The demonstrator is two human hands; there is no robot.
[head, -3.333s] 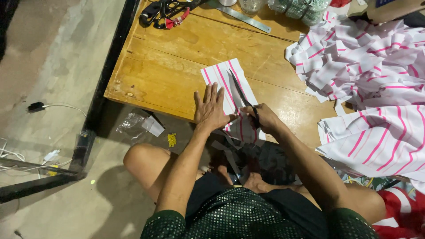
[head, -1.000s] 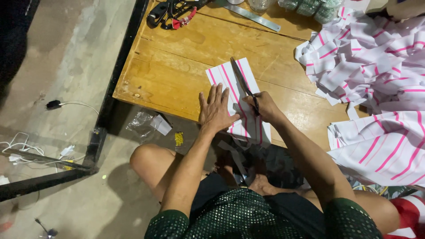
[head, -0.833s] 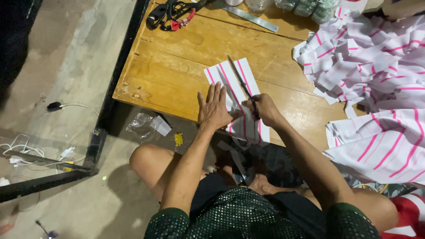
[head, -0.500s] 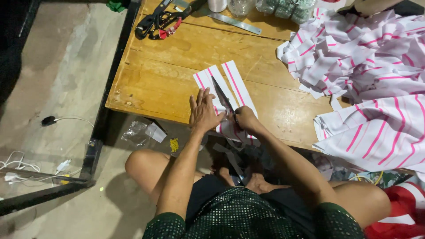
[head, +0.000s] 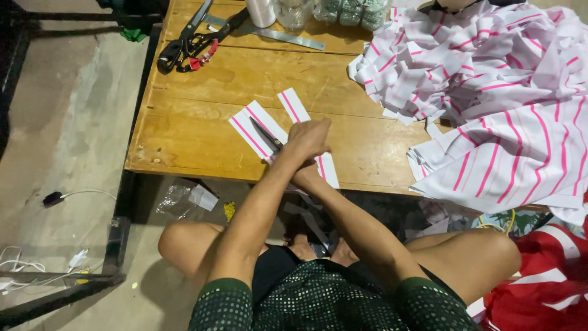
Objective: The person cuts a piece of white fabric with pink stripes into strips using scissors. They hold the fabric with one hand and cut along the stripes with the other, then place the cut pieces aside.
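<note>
I see my left hand [head: 309,136] crossed over the right hand [head: 306,178] at the near edge of the worn wooden tabletop [head: 184,122]. The left hand lies on top, fingers curled down over a white fabric strip with a pink stripe [head: 260,129]; I read that as pinning the cloth flat so it does not slide. How tightly those fingers are closed I cannot tell, since I see only the back of the hand. The right hand is mostly hidden beneath the left wrist; it seems to be closed round the handle of a dark-bladed pair of scissors [head: 267,135], though the grip itself is out of sight.

The blade comes out from under the left hand and points up and to the left, away from my body. Its long axis runs diagonally, close to the line of the pink stripe on the strip it lies on, which suggests a cut along the length of the cloth. A second narrow striped strip [head: 293,105] lies just beside it, parallel, already apart from the first.

Off to the right sits a large heap of white and pink striped fabric [head: 490,79]. At the far left corner lie black-handled shears [head: 184,46], with a steel ruler [head: 288,38] near them.
</note>
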